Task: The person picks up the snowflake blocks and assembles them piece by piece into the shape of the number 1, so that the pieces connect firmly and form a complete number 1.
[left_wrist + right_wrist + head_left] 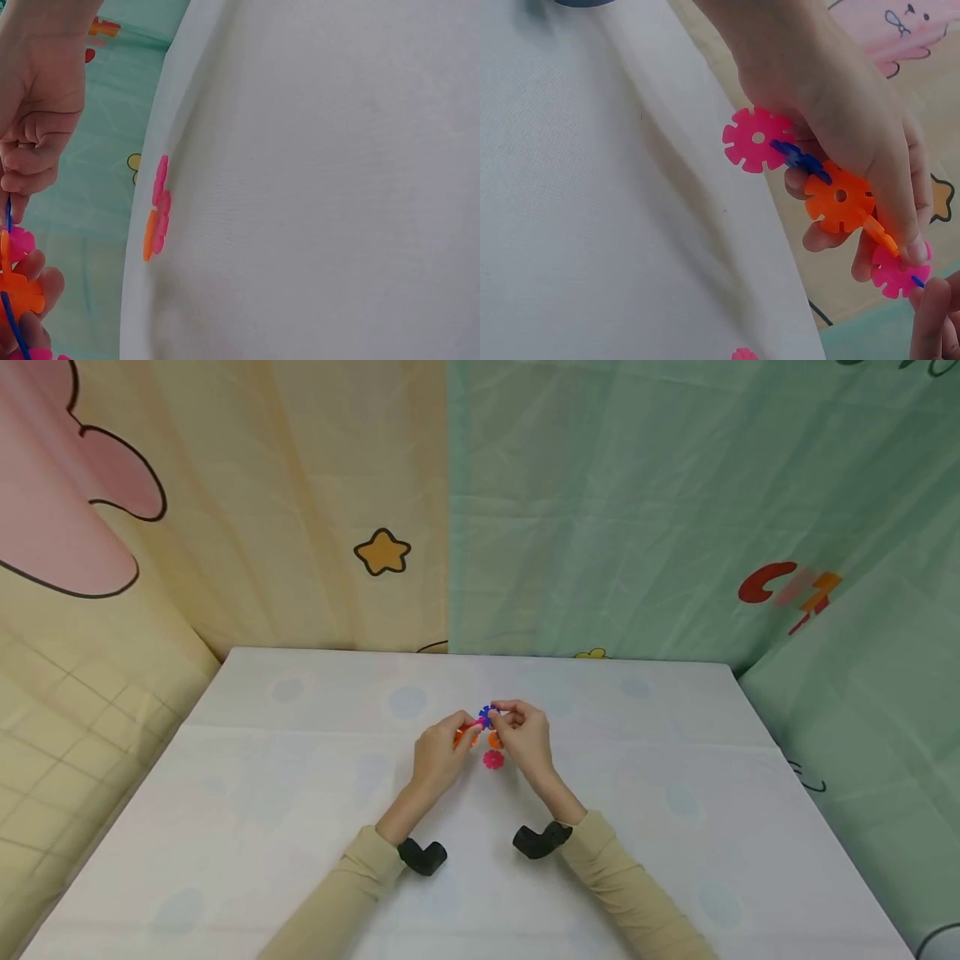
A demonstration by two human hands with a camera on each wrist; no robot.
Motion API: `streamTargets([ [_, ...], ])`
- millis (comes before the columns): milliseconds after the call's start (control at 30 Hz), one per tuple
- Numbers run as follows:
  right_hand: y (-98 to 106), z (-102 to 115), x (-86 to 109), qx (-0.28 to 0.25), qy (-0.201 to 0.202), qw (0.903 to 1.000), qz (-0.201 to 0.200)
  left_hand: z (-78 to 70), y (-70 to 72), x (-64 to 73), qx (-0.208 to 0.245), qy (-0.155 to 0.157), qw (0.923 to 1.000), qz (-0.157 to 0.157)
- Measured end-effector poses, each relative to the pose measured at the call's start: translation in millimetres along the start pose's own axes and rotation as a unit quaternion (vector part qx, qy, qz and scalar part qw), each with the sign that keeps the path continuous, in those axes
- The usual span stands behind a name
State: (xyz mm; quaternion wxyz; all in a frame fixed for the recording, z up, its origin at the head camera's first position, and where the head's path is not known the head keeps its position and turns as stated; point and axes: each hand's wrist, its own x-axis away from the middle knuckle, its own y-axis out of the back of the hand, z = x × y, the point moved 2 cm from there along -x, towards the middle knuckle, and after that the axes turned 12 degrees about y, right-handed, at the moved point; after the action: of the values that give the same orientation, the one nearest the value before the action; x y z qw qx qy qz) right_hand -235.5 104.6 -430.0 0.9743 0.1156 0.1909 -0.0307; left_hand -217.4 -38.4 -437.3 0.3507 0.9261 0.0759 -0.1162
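My left hand [437, 753] grips a chain of slotted plastic snowflake discs. In the right wrist view, the chain runs from a pink disc [740, 144] through a blue disc [804, 162], a flat orange disc [823, 201] and an edge-on orange disc [881, 235] to another pink disc [889, 276]. At that far end, my right hand [528, 742] pinches a blue disc [485, 717] between thumb and fingers, its edge right at the pink disc's rim. Both hands are raised over the table, fingertips close together.
Below the hands, loose discs lie on the white-covered table [300, 810]: a pink one [493, 760], an orange one [495, 741], and a second pink one beside them in the left wrist view. Printed curtains [600, 527] hang behind the table.
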Motion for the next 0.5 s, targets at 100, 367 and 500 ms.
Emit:
streamTargets([
  [100, 1.6, -1.9, 1.3, 0.001, -0.007, 0.9999, 0.011, 0.3, -0.3, 0.8, -0.013, -0.002, 0.9999, 0.011],
  [367, 7.1, -5.8, 1.4, -0.002, -0.016, 0.9994, 0.029, -0.6, -2.3, 2.2, -0.016, 0.002, 0.9995, 0.028],
  [500, 8.2, -5.9, 0.3, 0.000, -0.015, 0.9992, 0.036, -0.7, -3.7, 1.9, -0.009, 0.006, 0.9997, 0.020],
])
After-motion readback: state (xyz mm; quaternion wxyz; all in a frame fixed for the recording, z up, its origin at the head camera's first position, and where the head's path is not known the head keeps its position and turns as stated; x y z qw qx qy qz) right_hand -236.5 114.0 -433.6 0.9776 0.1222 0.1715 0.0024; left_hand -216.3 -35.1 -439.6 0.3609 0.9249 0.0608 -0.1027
